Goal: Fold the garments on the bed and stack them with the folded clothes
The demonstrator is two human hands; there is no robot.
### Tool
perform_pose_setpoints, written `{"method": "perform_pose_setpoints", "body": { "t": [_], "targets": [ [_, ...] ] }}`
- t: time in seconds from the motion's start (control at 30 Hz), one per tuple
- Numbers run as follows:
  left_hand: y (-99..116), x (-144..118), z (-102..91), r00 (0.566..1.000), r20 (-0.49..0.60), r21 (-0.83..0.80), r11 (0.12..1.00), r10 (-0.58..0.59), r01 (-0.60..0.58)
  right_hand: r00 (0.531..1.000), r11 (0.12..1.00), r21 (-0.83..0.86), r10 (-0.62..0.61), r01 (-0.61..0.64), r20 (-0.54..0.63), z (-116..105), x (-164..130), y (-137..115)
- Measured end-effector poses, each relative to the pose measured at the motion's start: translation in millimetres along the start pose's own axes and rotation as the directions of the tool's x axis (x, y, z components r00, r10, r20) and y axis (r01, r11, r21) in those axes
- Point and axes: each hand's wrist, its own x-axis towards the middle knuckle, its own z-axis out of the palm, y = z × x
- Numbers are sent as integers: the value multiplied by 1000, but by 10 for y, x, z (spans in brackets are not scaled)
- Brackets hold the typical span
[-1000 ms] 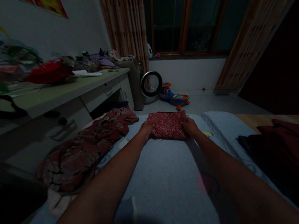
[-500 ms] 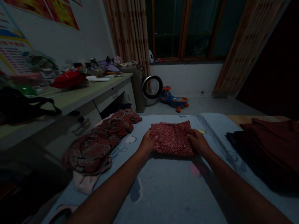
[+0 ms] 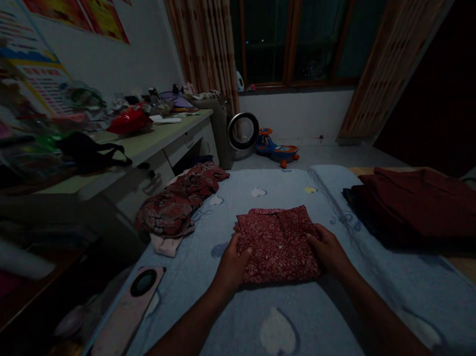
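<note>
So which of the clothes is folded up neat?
The red speckled cloth between both hands is a flat square; the patterned clothes lie crumpled at the left.

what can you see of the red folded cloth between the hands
The red folded cloth is a soft fabric with a fine pale speckled print, folded into a flat, roughly square bundle. It lies on the light blue sheet. The left hand presses its left edge, the right hand its right edge.
</note>
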Motion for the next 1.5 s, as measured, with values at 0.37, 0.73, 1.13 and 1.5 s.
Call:
{"method": "perform_pose_setpoints", "body": {
  "t": [0.37,0.73,1.13,1.5],
  "targets": [
    [103,-189,-529,994,-84,823,567,66,32,999,762,-647,24,2,30,-203,-123,216],
    [164,749,-61,990,70,966,241,121,-97,997,751,-660,-64,22,-40,125,602,108],
    [150,714,-198,947,139,760,581,289,-289,962,935,-244,-271,257,-25,-86,468,114],
    [152,842,-208,945,194,516,792,263,-326,988,988,4,-152,152,-11,-7,486,-16]
  ]
}}
